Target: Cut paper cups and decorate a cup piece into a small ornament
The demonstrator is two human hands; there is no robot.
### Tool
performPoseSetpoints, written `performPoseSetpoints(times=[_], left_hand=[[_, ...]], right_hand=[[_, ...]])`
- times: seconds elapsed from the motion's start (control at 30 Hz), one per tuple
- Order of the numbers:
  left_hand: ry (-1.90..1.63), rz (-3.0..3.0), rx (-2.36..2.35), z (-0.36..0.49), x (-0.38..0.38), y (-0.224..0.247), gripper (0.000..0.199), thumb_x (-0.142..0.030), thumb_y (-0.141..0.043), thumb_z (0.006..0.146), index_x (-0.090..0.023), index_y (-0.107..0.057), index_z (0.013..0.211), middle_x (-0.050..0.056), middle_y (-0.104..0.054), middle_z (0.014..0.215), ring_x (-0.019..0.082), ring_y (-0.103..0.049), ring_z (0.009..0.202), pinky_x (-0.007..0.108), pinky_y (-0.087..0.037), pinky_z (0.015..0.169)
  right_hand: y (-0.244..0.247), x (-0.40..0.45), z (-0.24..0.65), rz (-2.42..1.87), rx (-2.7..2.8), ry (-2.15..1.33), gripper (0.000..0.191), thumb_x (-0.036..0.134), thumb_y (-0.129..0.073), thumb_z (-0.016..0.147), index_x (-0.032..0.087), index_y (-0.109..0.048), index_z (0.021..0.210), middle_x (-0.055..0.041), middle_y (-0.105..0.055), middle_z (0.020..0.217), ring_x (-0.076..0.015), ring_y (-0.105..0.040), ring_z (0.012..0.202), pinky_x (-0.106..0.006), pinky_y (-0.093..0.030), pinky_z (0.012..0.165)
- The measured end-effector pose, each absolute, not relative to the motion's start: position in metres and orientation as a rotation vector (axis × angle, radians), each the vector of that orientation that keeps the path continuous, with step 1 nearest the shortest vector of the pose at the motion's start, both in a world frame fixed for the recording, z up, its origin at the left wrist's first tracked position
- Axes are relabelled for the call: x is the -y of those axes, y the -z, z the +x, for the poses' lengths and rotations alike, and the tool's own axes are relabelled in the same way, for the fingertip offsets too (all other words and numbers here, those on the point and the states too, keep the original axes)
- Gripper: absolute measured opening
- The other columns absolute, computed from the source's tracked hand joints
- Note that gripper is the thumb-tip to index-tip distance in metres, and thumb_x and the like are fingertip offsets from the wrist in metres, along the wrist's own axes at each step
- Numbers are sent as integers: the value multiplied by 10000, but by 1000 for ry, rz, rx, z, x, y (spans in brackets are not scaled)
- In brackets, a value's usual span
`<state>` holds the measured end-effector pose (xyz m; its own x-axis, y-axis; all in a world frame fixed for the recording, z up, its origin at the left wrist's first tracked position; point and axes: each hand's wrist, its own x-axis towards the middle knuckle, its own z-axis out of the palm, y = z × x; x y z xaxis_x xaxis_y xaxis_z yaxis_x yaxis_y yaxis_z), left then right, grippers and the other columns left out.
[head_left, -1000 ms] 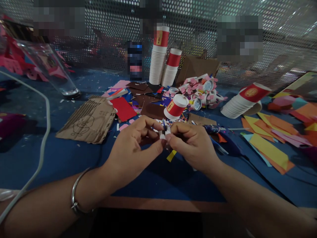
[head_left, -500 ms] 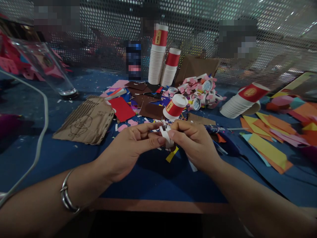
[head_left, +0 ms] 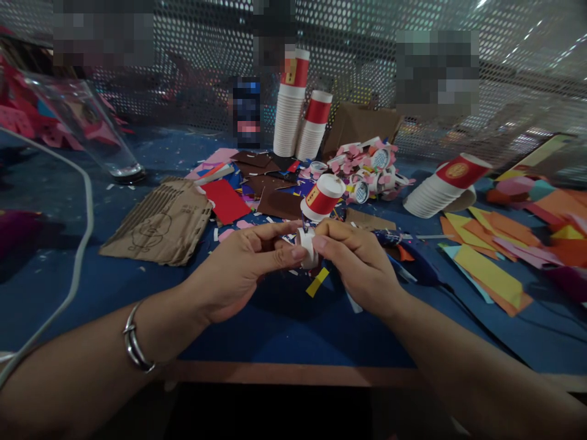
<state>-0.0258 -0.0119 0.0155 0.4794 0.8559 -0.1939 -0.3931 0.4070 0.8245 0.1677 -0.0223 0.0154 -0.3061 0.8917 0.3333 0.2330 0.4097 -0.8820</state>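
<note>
Head view: left hand (head_left: 243, 266) and right hand (head_left: 364, 263) pinched on white ring (head_left: 309, 259); label (head_left: 312, 196) on red cup (head_left: 326, 200) illegible.

Perforated screen (head_left: 197, 61) behind blue table (head_left: 275, 342)

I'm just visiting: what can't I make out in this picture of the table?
All in the head view:
- Parts of the white piece: hidden by fingers of the left hand and right hand.
- Whatever lies under the upturned cup: the cup covers it.
- Small writing on the cardboard: too small.
- Purple thing: cut off by the left edge.
</note>
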Motion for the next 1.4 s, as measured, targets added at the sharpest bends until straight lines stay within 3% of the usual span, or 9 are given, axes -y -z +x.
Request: performPoseSetpoints(times=[0.17, 0.33, 0.47, 0.7, 0.87, 1.1, 1.27, 1.4], left_hand=[[-850, 815, -749, -26, 11, -19, 290, -153, -873, 815, -164, -803, 1096, 60, -787, 1107, 146, -724, 909, 277, -578, 874], [-859, 836, -724, -26, 8, -18, 101, -257, -824, 858, -171, -830, 912, 60, -775, 968, 171, -704, 908, 254, -603, 782], [-863, 844, -702, -25, 7, -16, 145, -327, -828, 877, -182, -839, 872, 44, -759, 897, 157, -694, 850, 237, -598, 754], [-835, 943, -741, -27, 7, -18, 181, -374, -869, 847, -198, -842, 881, 38, -763, 889, 165, -691, 851, 250, -595, 779], [-872, 737, -878, -28, 1, -25, 164, -331, -751, 931, -185, -821, 906, 68, -792, 925, 170, -714, 808, 244, -609, 724], [-926, 605, -1019, -25, -1, -33, 187, -182, -640, 984, -159, -805, 899, 68, -798, 924, 122, -691, 721, 171, -560, 583], [-868, 696, -951, -25, 3, -33, 115, -119, -720, 946, -148, -805, 1018, 78, -803, 1048, 123, -729, 844, 161, -599, 721], [-865, 727, -860, -27, 3, -32, 261, -32, -731, 905, -166, -752, 1128, 57, -789, 1018, 108, -708, 773, 164, -600, 716]], right_hand=[[-18, 23, 166, -950, 1779, -919, 350, 300, -527, 1059, 209, -524, 720, 36, -512, 682, -111, -483, 624, -280, -395, 600], [-23, 26, 164, -908, 1871, -958, 349, 403, -557, 1081, 195, -605, 806, 19, -581, 752, -120, -537, 698, -289, -428, 675], [-23, 24, 164, -904, 1909, -941, 345, 439, -582, 1075, 203, -610, 825, 27, -582, 747, -118, -518, 685, -288, -406, 647], [-23, 25, 165, -865, 1903, -932, 264, 348, -605, 1064, 198, -638, 849, 22, -621, 779, -113, -559, 716, -281, -430, 650], [-25, 25, 168, -874, 1728, -828, 215, 331, -621, 1051, 197, -669, 889, 9, -668, 799, -122, -618, 708, -286, -485, 668], [-25, 19, 171, -1011, 1687, -732, 169, 319, -651, 1021, 202, -677, 902, 4, -661, 814, -121, -577, 676, -275, -442, 611], [-24, 19, 169, -1027, 1737, -769, 111, 294, -674, 991, 198, -681, 935, 7, -695, 816, -110, -583, 656, -261, -425, 589], [-23, 19, 169, -1022, 1741, -782, 115, 303, -670, 987, 197, -684, 947, 3, -708, 836, -102, -569, 645, -258, -415, 579]])
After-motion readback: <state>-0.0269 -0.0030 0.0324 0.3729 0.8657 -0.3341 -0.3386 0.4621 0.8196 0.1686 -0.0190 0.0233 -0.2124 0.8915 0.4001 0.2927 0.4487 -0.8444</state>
